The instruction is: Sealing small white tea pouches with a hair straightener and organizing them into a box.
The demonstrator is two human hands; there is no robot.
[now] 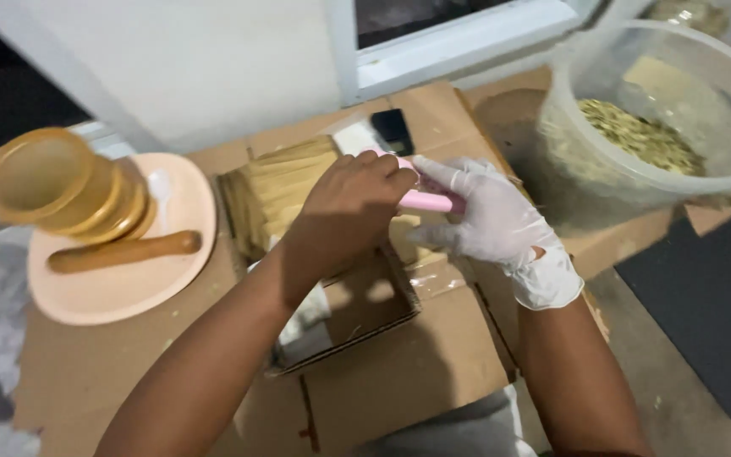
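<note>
My bare left hand (349,203) and my right hand (492,220), which wears a white glove, meet over the middle of the flattened cardboard (399,381). Both hold a small pink tool (433,200) with a rounded bar shape; my left fingers pinch its left end and my gloved fingers wrap its right end. Under my left hand lies a stack of yellowish paper sheets or packets (281,190). Clear plastic film (429,275) lies on the cardboard below my gloved hand.
A large clear plastic bucket (721,135) with greenish dried bits stands at the right. At the left a pink plate (141,288) carries a wooden mortar (69,186), a pestle (124,251) and a white spoon (160,188). A small black object (392,129) lies behind the hands.
</note>
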